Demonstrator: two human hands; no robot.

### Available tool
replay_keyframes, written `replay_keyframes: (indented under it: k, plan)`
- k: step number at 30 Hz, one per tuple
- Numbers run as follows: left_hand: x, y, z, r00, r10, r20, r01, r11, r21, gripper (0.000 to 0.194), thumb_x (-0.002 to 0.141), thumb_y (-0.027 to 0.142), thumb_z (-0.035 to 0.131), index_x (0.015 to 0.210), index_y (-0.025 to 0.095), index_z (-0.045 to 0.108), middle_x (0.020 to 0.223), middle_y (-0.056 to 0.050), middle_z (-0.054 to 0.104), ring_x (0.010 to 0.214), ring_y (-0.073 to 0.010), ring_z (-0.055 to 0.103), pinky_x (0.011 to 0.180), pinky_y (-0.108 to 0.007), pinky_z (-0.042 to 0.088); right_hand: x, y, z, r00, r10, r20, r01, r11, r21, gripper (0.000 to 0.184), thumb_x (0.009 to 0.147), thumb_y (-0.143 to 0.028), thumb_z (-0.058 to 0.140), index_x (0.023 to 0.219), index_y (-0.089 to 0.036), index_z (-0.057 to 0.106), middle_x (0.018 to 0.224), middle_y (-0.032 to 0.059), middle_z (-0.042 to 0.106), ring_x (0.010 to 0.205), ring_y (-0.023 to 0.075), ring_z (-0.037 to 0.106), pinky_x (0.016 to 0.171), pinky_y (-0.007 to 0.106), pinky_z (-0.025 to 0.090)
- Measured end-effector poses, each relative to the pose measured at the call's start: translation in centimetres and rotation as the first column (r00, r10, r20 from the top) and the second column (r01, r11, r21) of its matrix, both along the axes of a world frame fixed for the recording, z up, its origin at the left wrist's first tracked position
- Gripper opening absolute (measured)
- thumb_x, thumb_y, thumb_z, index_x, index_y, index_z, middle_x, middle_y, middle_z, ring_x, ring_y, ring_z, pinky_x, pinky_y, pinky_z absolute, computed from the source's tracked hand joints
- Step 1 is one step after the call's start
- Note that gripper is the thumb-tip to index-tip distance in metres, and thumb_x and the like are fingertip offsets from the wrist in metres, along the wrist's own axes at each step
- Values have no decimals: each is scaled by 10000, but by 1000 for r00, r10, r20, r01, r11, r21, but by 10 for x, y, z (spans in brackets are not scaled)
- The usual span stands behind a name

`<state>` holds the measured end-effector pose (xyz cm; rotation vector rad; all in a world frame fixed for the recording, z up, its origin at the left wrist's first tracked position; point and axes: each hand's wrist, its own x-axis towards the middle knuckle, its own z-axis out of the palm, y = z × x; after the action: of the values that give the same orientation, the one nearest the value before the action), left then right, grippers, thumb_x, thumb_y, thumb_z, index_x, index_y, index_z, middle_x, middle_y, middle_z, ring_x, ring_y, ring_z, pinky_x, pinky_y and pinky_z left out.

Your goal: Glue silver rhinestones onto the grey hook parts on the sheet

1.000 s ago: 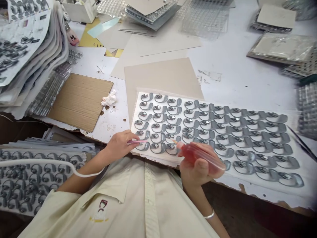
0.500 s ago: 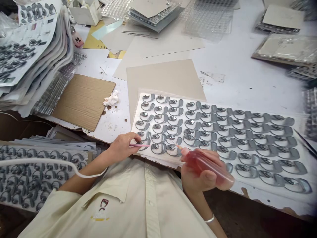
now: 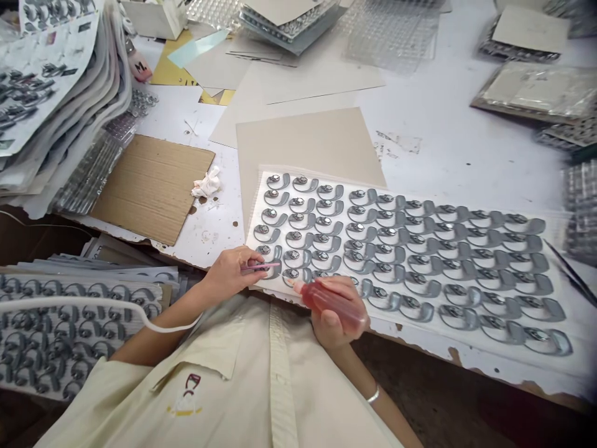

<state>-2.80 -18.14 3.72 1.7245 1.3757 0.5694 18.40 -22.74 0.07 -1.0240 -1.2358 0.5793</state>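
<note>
Leftward along the lower edge of the sheet, my right hand [image 3: 338, 326] has travelled, its fingers wrapped around a plastic squeeze bottle [image 3: 326, 298] of red liquid, with the orange nozzle [image 3: 296, 284] tipped down just above the bottom row. My left hand [image 3: 228, 274] pinches a pink stick [image 3: 261, 267] between thumb and fingers, its end over the lower-left pieces. Grey curved pieces [image 3: 420, 261] fill the plastic-covered sheet [image 3: 317, 180] in rows on the worktop [image 3: 466, 162], and each one I can see carries a round silver stone; my hands hide a few. Upper left, a white box [image 3: 152, 15] sits at the frame's edge, its contents out of sight. More sheets of grey pieces [image 3: 60, 336] are stacked at lower left.
</note>
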Motion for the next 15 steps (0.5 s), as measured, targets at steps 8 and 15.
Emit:
replay_keyframes:
  k: [8,15]
  plan:
    - [-1,-1,-1,1000,-1,2,1,1000,17,90,768,191,692,849,159,668,775,2,644,624,-88,528,598,-194,402,-7,-1,-1,999,-6,-31,5,1000,-16,300,791,-408,622,982,-182,668,839,79,645,794,245,598,634,419,508]
    - [-4,0,-2,1000,3,24,-2,999,-36,117,778,237,696,876,176,680,804,1,663,656,-100,562,624,-197,427,-5,-1,-1,999,6,-46,-7,1000,-25,291,796,-401,626,987,-186,671,841,75,652,790,237,592,650,410,493]
